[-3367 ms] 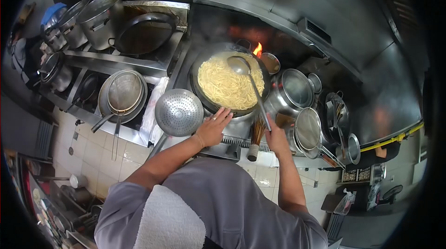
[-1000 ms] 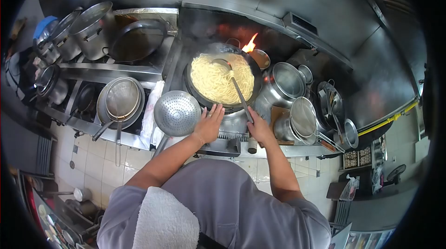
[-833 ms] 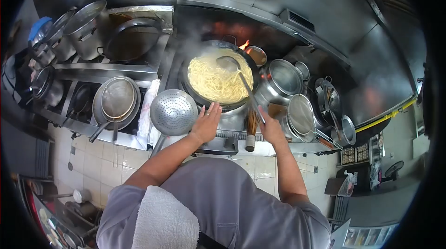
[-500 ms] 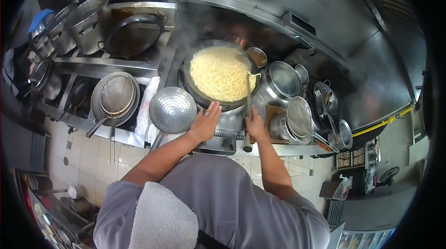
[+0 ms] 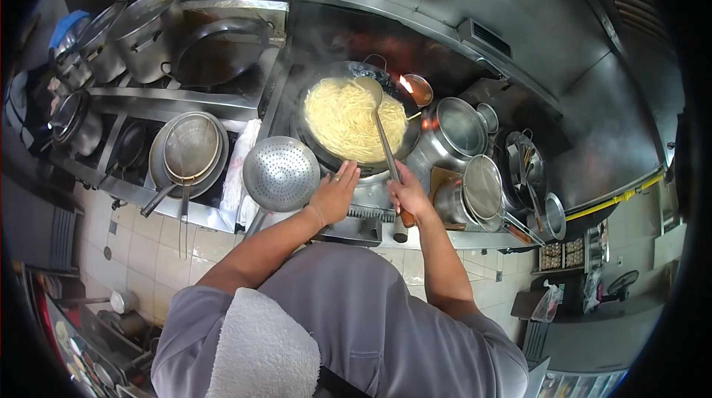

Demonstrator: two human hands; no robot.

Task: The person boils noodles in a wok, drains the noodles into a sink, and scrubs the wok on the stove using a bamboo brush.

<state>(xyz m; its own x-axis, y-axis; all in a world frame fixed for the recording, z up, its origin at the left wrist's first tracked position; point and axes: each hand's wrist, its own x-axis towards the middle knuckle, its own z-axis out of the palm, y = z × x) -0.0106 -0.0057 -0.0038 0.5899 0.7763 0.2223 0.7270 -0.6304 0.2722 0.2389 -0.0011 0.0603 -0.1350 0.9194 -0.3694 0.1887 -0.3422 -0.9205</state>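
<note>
A large wok point(image 5: 354, 68) full of pale yellow noodles point(image 5: 352, 120) sits on the burner before me. My right hand point(image 5: 408, 192) is closed round the handle of a long ladle point(image 5: 384, 137), whose wooden end sticks out below the fist. The ladle's bowl lies face-up at the far edge of the noodles. At the wok's near rim rests my left hand point(image 5: 335, 192), fingers stretched out and side by side; whether the fingertips press on the rim is unclear. Left of that hand is a perforated strainer point(image 5: 281, 174).
Flame point(image 5: 406, 84) shows behind the wok, near a small bowl point(image 5: 420, 91). To the right stand a metal pot point(image 5: 461, 127) and a mesh strainer point(image 5: 483, 187). Leftward are another mesh strainer point(image 5: 191, 144), an empty-looking wok point(image 5: 215, 57) and tall stockpots point(image 5: 144, 27).
The ladle's bowl has swung up and left to the far side of the noodles, and its handle now slants. My right hand has shifted slightly. The flame by the wok looks brighter.
</note>
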